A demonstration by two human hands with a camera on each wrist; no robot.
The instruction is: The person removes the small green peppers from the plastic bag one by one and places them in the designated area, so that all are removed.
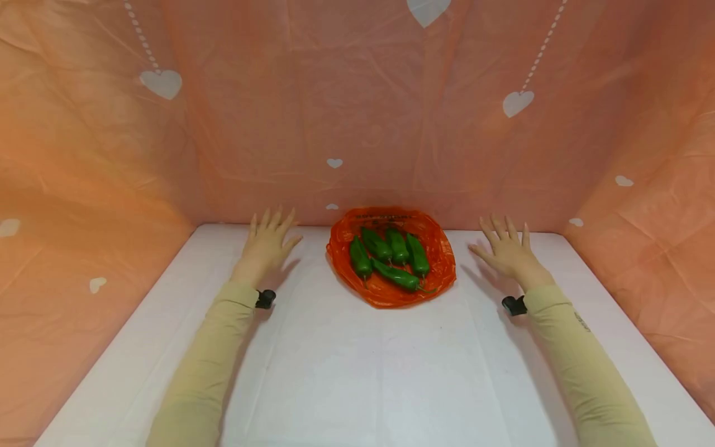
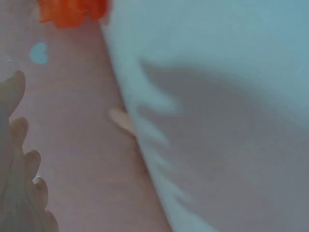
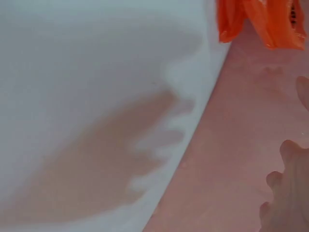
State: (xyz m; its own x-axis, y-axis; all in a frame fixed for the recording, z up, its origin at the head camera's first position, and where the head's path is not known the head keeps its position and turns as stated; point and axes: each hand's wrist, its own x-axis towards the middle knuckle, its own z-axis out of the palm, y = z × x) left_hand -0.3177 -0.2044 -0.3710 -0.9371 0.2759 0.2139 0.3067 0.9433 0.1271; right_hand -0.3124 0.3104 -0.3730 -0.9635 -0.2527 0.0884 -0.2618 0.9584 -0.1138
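A crinkled orange-red plastic bag (image 1: 382,298) lies spread open, just past 12 o'clock from the person, dark print along its 12 o'clock side. Inside lie five glossy green peppers (image 1: 417,253): four with stems towards 5 or 6 o'clock, the nearest stem towards 4.

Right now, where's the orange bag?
In head view, the orange bag lies under peppers near the table's back edge, between the left hand and right hand.
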